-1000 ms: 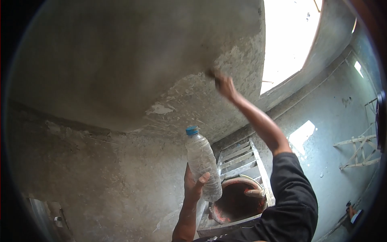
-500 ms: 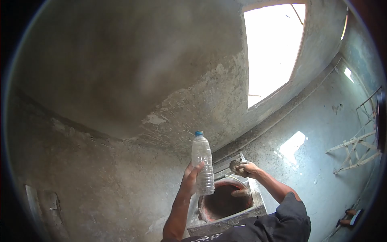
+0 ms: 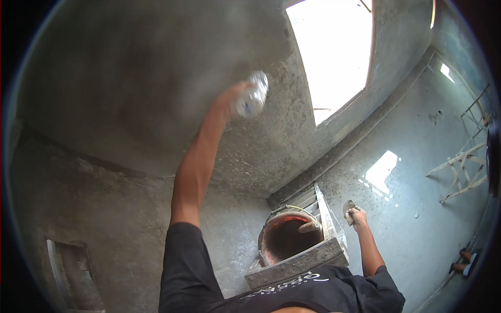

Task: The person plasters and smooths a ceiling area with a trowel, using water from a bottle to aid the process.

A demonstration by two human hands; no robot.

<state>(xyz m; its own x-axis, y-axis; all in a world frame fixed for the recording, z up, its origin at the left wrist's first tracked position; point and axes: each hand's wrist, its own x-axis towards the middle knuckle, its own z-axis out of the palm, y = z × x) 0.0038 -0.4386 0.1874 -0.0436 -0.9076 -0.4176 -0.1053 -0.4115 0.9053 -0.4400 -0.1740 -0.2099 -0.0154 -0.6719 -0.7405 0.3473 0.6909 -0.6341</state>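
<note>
A clear plastic bottle (image 3: 252,95), blurred by motion, is in my left hand (image 3: 236,97), whose arm stretches up and forward in front of the wall. My right hand (image 3: 358,216) is low on the right, closed around a grey, mortar-covered object (image 3: 349,211) that I cannot make out clearly. Between my arms, a round bucket (image 3: 265,237) with a reddish inside rests on a wooden platform (image 3: 297,263). A handle-like piece (image 3: 310,227) lies across its rim.
A bright window opening (image 3: 334,57) is in the partly plastered wall (image 3: 271,151). Wooden trestles (image 3: 462,169) stand at the right. Part of another person (image 3: 462,263) shows at the lower right. A recess (image 3: 75,274) is at the lower left.
My left hand has moved up and forward with the bottle, which is now tilted over. My right hand has moved right, away from the bucket, with its object. The view has shifted slightly.
</note>
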